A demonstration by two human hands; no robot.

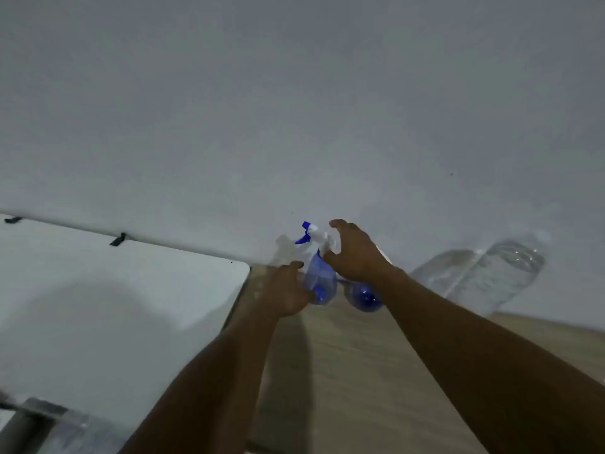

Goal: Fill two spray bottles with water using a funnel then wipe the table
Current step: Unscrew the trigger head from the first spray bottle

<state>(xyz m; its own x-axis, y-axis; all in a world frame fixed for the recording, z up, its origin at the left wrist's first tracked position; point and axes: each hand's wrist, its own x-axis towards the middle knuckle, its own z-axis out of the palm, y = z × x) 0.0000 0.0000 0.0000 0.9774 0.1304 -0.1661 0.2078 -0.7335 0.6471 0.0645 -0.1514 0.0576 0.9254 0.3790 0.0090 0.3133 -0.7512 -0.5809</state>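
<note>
I am noting the large clear water bottle (pixel 484 273) standing right of the blue spray bottle (pixel 319 280), probably heavy and slick, while the left hand (pixel 284 293) is wrapping that light, thin-walled spray bottle's base and the right hand (pixel 357 253) is spreading wide, empty, beside its white trigger head (pixel 316 234), likely the firmest hold.

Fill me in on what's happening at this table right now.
A person stands at a wooden table against a wall, working on a blue spray bottle. The left hand grips its body, while the right hand is open around its white trigger head, apparently about to take it off or having just put it on. A second blue bottle sits just behind the right wrist, and a big clear water bottle stands to the right. No funnel is clearly visible.
</note>
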